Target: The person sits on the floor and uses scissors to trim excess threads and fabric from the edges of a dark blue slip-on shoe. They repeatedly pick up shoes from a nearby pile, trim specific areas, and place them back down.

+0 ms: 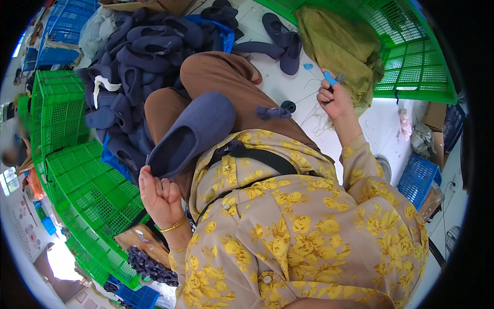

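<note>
My left hand (161, 197) pinches the heel rim of a navy slip-on shoe (212, 117), which rests across my lap with its opening toward me. Raised away to the right, my right hand (334, 98) has its fingers curled and a blue cover (329, 78) on one finger. Whatever lies between those fingertips is too small to make out. A small navy bow-shaped piece (272, 112) lies on my brown trouser leg, beside a dark spool (288, 106).
A big heap of navy shoes (149, 46) fills the far left. Green crates (98, 190) stand along the left, another green crate (411, 67) at the far right. Near that one lies an olive sack (334, 41). Loose shoes (283, 44) and thread scraps lie on the white floor.
</note>
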`<state>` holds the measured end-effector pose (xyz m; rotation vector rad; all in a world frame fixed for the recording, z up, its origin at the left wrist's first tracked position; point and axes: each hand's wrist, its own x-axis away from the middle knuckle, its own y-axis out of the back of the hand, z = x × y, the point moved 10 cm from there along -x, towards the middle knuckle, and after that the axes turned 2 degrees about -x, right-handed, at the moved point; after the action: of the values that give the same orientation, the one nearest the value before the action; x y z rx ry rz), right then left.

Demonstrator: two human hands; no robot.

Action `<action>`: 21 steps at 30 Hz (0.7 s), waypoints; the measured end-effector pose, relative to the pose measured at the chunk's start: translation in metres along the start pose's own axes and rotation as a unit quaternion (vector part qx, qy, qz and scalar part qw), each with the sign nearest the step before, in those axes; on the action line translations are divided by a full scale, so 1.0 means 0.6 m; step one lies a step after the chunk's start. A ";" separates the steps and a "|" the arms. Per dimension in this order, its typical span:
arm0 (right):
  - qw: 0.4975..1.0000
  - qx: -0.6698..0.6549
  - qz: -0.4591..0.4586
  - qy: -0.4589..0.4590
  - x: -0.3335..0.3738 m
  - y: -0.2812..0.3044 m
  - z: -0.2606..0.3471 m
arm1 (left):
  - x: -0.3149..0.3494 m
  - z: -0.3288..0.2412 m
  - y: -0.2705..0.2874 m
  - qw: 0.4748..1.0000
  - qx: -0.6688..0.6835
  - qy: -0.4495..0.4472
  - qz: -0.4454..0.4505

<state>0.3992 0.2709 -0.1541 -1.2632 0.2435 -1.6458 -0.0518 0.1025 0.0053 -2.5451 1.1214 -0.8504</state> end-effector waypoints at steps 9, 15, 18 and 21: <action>1.000 0.010 0.011 0.001 0.002 -0.008 0.000 | 0.009 -0.009 -0.015 0.998 -0.005 0.006 0.061; 1.000 0.006 0.015 0.002 0.001 -0.017 0.002 | 0.016 -0.047 0.001 0.995 -0.070 0.005 0.065; 1.000 0.005 0.028 0.001 -0.006 -0.020 0.000 | 0.022 -0.066 0.018 0.992 -0.095 -0.014 0.080; 1.000 0.012 0.018 0.004 -0.006 -0.027 0.004 | 0.032 -0.093 0.042 0.988 -0.138 -0.036 0.064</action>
<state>0.3913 0.2825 -0.1444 -1.2283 0.2492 -1.6191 -0.0896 0.0722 0.0474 -2.6563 1.4501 -0.6020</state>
